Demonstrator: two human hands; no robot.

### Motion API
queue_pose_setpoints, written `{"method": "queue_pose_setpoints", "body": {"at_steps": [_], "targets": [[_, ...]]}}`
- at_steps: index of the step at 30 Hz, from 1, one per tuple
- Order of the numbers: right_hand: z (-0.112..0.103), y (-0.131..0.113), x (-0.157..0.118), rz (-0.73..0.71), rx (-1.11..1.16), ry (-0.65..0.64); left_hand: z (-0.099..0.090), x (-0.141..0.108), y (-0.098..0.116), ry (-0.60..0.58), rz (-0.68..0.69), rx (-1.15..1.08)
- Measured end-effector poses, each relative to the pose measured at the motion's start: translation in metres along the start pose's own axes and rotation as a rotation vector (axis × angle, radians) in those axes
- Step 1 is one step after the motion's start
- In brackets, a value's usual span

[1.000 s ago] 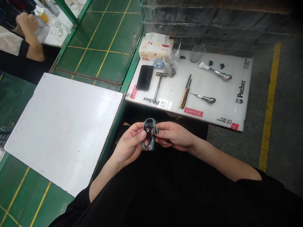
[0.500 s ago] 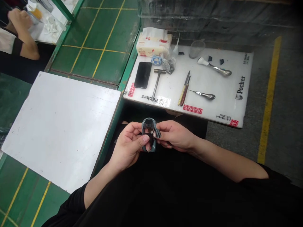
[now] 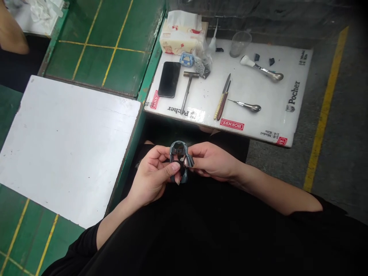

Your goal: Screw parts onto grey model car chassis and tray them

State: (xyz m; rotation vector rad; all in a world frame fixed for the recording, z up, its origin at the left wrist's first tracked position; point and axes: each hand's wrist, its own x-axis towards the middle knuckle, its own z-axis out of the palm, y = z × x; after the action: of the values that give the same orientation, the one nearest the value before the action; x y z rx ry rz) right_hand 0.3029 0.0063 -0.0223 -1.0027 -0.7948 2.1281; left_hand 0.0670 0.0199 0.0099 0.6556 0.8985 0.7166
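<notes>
Hardly a shift here: the left hand (image 3: 151, 176) and right hand (image 3: 214, 161) stay pinched on a small grey-and-black model car body (image 3: 176, 147), held above the lap. Up on the white board tabletop (image 3: 258, 92), a clear plastic cup (image 3: 239, 44) looks empty; a clear plastic bag (image 3: 203, 63) holds small dark parts.

Past the left hand (image 3: 152, 176) a hand could pass over the white board (image 3: 66, 145), while ahead of the right hand (image 3: 214, 161) a dark gap runs to the near edge of the white mat (image 3: 264, 115), where the phone (image 3: 169, 79), T-handled tool (image 3: 187, 90), craft knives (image 3: 222, 101) and awl (image 3: 247, 106) stand in the way.
</notes>
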Motion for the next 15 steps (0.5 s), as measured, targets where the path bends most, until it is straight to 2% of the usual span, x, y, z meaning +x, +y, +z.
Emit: {"method": "queue_pose_setpoints", "body": {"at_steps": [4, 6, 8, 11, 15], "targets": [[0.0, 0.008, 0.004, -0.011, 0.077, -0.044, -0.005, 0.003, 0.001, 0.022, -0.068, -0.075], [-0.001, 0.011, 0.005, -0.02, 0.115, -0.046, -0.007, 0.004, 0.002, 0.039, -0.061, -0.115], [-0.002, 0.011, 0.005, -0.048, 0.122, 0.006, -0.008, 0.005, 0.003, 0.039, -0.012, -0.108], [-0.002, 0.003, 0.003, -0.154, 0.04, 0.107, -0.008, 0.005, 0.005, -0.016, 0.053, -0.027], [0.0, -0.013, -0.002, -0.212, -0.118, 0.047, -0.008, 0.005, 0.005, -0.098, 0.048, 0.002]]}}
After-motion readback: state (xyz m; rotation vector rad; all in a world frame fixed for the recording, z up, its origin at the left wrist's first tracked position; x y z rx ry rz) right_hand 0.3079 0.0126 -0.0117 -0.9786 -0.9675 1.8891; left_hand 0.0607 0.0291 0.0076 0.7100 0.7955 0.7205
